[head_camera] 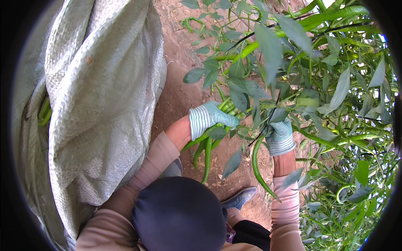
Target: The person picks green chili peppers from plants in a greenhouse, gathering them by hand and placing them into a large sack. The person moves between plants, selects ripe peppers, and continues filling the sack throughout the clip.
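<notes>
My left hand [211, 119], in a green-and-white striped glove, is closed around a bunch of long green chili peppers [207, 158]. Their ends stick out on both sides of the fist, and several hang below it. My right hand [280, 138], gloved alike, reaches in among the leaves of a pepper plant [248, 89]. Leaves and a dark line cover its fingertips, so whether they grip anything is unclear. Just left of that hand, a single curved green chili pepper [257, 166] hangs down.
A large white woven sack [106, 94] fills the left side, with some green peppers [46, 112] showing in its fold. Dense pepper plants [345, 131] crowd the right, crossed by dark lines [243, 38]. My shoe [241, 197] stands on bare brown soil [172, 94].
</notes>
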A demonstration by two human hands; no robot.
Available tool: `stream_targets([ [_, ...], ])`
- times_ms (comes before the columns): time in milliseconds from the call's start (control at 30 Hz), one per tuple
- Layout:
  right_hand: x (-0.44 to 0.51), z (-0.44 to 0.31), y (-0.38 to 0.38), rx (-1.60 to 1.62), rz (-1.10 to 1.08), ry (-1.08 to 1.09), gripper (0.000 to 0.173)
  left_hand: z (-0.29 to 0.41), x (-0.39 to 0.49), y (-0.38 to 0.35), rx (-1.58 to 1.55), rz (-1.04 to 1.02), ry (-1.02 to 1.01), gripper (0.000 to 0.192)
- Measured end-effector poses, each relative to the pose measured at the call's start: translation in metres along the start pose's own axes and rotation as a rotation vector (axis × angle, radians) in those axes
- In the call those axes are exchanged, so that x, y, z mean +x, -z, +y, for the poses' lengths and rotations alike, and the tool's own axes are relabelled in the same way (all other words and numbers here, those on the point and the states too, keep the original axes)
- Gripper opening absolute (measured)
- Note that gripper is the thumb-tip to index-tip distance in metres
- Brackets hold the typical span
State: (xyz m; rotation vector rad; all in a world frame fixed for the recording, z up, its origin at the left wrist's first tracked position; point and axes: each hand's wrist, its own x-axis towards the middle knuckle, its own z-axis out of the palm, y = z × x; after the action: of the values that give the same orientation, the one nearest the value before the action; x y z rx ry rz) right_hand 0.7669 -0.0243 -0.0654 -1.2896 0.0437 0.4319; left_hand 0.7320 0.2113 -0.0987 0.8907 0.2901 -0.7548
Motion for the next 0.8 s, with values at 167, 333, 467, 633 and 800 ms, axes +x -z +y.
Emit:
stream_targets([
  [167,0.006,-0.004,-0.007,-0.206,0.110,-0.116,0.012,0.002,0.000,0.006,0.059,0.008,-0.013,0.017],
  [333,0.013,0.008,-0.004,-1.178,0.039,0.445,0.007,0.001,-0.015,0.006,0.081,0.058,0.052,0.015],
  [467,0.014,0.012,-0.029,-0.928,0.223,0.275,0.012,0.000,-0.027,0.000,0.097,0.075,0.103,0.024],
  [633,0.017,0.014,-0.058,-0.312,0.497,0.080,0.008,0.000,-0.056,-0.003,0.026,0.047,0.041,0.027],
  [800,0.026,0.010,-0.043,-0.121,0.349,-0.046,0.011,-0.017,-0.094,0.020,-0.024,0.080,0.012,0.035],
])
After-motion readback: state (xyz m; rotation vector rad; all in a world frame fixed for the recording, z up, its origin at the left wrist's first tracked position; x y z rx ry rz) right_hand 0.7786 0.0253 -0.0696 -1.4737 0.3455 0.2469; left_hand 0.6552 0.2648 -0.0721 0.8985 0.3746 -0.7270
